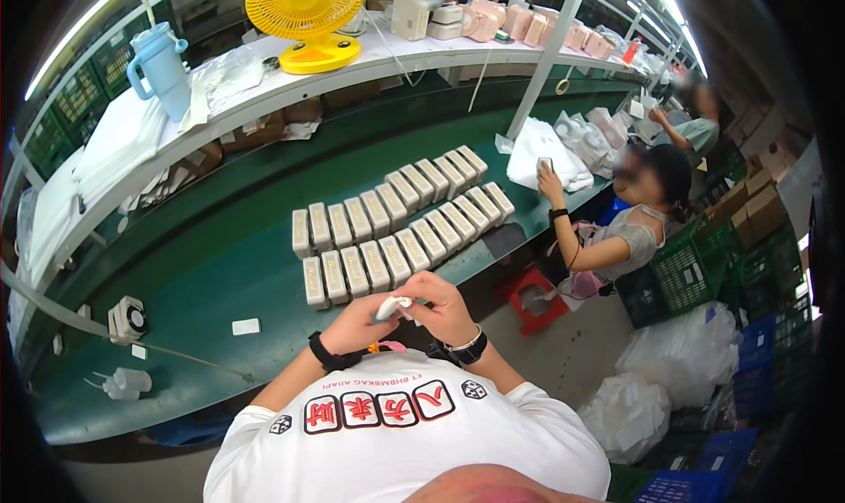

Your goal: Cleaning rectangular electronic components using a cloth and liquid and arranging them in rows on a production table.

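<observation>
Close to my body, at the table's front edge, my left hand [356,323] and my right hand [443,309] meet. Both are closed round a small white object [393,307]; its kind cannot be made out, as the fingers cover much of it. The right fingertips pinch its upper end. Just beyond them stand two rows of beige-white box-shaped units with rounded corners and gold lettering, one in the near row [352,271] and one in the far row [339,226].
On the green table [211,283] lie a white rectangular piece [246,327], a squeeze bottle [126,383] and a unit with a round dark part [130,318]. A yellow fan [319,56] and blue tumbler [161,72] stand on the shelf. At right, a co-worker [616,239] sits holding something small.
</observation>
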`<state>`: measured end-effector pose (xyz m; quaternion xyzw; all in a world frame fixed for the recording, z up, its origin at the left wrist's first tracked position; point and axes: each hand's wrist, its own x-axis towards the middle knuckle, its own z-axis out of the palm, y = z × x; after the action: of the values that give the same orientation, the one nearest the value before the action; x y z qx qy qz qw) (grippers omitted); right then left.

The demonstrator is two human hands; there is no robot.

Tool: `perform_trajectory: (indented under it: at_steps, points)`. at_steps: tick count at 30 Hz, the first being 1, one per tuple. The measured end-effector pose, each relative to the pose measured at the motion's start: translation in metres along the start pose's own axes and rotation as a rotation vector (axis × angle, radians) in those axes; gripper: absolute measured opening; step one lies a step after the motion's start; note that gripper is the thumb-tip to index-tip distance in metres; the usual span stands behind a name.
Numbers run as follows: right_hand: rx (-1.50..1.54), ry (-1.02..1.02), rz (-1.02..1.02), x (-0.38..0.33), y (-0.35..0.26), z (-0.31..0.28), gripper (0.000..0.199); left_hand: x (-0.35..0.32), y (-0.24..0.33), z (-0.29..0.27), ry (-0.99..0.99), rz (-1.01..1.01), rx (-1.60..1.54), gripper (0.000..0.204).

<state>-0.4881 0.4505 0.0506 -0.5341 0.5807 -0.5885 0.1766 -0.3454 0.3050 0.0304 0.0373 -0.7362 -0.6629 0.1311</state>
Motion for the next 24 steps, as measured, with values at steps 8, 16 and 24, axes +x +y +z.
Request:
perform_trajectory:
  at_steps: [8,16,24]
  points:
    - [0.088,0.058,0.153,-0.009,-0.001,-0.007,0.026,0.000,-0.036,-0.017,0.172,-0.083,0.026,0.016]
    - [-0.332,0.025,0.169,-0.009,0.006,-0.006,0.035,-0.021,-0.012,-0.030,0.528,0.000,0.054,0.010]
    - [-0.340,0.021,0.148,-0.006,-0.015,0.012,0.053,-0.042,0.028,-0.049,0.268,0.214,0.481,0.011]
